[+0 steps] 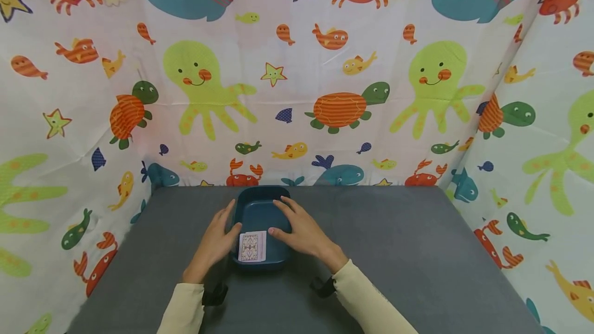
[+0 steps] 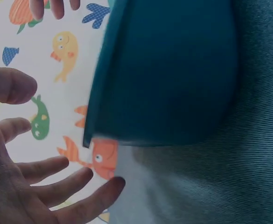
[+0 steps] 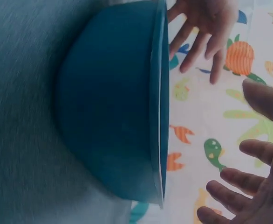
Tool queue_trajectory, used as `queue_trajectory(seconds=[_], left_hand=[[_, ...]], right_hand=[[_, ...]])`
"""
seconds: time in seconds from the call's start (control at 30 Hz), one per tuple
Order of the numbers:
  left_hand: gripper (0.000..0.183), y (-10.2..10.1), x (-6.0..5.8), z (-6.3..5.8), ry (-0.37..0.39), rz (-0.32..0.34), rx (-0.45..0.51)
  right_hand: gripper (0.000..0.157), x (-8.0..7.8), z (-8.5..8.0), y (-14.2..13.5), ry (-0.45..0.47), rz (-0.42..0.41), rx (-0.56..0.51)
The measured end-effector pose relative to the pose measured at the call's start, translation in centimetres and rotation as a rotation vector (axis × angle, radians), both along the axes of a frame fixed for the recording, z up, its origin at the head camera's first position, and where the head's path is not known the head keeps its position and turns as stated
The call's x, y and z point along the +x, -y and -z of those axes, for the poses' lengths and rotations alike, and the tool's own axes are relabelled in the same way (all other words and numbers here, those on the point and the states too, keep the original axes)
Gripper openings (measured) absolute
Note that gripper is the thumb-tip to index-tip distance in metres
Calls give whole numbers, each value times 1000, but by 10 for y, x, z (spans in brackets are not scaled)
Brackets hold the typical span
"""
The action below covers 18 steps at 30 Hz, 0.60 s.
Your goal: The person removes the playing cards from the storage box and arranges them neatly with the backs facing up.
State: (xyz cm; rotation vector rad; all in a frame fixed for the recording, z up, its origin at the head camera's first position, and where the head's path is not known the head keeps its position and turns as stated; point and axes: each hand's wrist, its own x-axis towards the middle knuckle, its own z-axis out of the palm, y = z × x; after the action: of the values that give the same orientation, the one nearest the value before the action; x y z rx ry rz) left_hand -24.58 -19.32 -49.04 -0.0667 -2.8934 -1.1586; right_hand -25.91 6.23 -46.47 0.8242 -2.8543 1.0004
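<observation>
A blue rectangular tub (image 1: 260, 266) with rounded corners stands on the grey table. Inside it, at the near left, lies a stack of playing cards (image 1: 251, 247), patterned back facing up. My left hand (image 1: 214, 240) hovers by the tub's left side, fingers spread and holding nothing. On the opposite side my right hand (image 1: 303, 228) reaches over the right rim, its fingers apart and nothing in them. Both wrist views show the tub's outer wall (image 2: 169, 79) with a gap between it and the spread fingers. The cards are hidden in those two views.
The grey table (image 1: 394, 251) extends to both sides of the tub. A white cloth (image 1: 278, 143) printed with sea animals hangs behind it and along both sides. Dark straps (image 1: 215, 294) sit at the wrists, beside the pale sleeves.
</observation>
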Motion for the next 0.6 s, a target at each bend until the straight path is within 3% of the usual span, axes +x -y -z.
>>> queue_trajectory(seconds=[0.4, 0.6], left_hand=[[66, 12, 3, 19, 32, -60, 248], [68, 16, 4, 27, 79, -76, 398]], right_hand=[[60, -9, 10, 28, 59, 6, -171], [57, -14, 16, 40, 151, 37, -230]])
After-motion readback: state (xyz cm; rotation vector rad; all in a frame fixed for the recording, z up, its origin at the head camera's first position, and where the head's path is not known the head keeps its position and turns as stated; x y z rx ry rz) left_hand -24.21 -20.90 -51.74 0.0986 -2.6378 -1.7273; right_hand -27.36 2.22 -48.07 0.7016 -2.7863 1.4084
